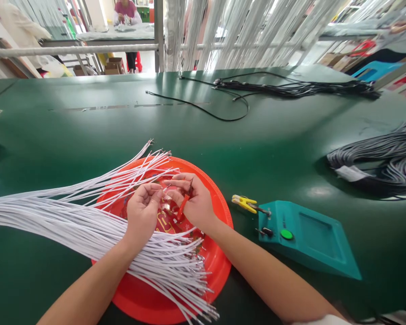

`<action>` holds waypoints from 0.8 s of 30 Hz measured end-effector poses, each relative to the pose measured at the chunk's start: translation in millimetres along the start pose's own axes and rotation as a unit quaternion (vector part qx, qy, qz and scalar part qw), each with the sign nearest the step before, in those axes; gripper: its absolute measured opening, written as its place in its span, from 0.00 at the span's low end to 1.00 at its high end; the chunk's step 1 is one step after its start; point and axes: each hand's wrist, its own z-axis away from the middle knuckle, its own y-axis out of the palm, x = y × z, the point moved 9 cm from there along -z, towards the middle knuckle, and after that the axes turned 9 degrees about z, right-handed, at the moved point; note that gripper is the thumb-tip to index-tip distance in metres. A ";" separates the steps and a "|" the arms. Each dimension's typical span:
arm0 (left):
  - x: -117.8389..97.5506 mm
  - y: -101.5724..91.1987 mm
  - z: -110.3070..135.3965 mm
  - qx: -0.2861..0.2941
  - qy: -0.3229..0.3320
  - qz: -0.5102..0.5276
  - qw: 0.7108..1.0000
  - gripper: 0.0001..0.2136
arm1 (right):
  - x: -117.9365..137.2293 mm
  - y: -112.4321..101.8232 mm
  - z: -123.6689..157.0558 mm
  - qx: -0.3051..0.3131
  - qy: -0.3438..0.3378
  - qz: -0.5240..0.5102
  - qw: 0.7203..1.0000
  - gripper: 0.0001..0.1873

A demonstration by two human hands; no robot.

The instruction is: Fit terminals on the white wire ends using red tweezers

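Note:
My left hand (pixel 142 211) is closed in a pinch on the thin end of a white cable, mostly hidden by the fingers. Facing it, almost fingertip to fingertip, my right hand (pixel 196 203) is wrapped round a small red-handled tool (pixel 183 206) with a dark part; its exact kind is unclear. A large bundle of white cables (pixel 71 221) comes in from the left, fanning into two groups with metal-tipped ends. These ends lie over a round red plastic basin (pixel 219 212) with a printed bottom, beneath both hands.
Right of the basin sits a teal tester box (pixel 320 239) with a green button and a yellow clip (pixel 244 203). Black cables (pixel 284 88) lie along the green table's (pixel 104 131) far side. A grey cable coil (pixel 375 162) is at right. Beyond hang white cables (pixel 237 31); people work behind.

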 end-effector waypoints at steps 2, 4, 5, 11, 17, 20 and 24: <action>-0.4 0.1 0.2 0.000 -0.001 0.004 1.000 0.07 | -4.3 1.7 -0.9 0.010 0.022 -0.028 0.999 0.16; -0.8 -0.5 0.0 -0.002 0.001 0.008 1.000 0.07 | -10.1 4.0 -1.3 0.025 0.060 -0.074 0.995 0.18; -0.7 -0.8 -0.2 -0.004 0.001 0.008 1.000 0.07 | -11.4 4.5 -1.3 0.028 0.073 -0.092 0.993 0.19; -0.6 1.4 0.2 0.017 0.021 -0.038 0.999 0.07 | -8.0 -0.6 -2.5 0.008 0.080 -0.112 0.990 0.16; -6.0 8.9 6.3 0.070 0.089 -0.178 0.977 0.06 | -27.3 0.5 -10.7 0.101 0.147 -0.096 0.979 0.15; -8.2 12.6 8.1 0.097 0.110 -0.195 0.970 0.06 | -38.8 10.9 -6.2 0.186 0.214 -0.165 0.945 0.18; -8.5 9.0 4.5 0.080 0.095 -0.131 0.984 0.06 | -38.6 19.4 -3.2 0.208 0.210 -0.209 0.932 0.20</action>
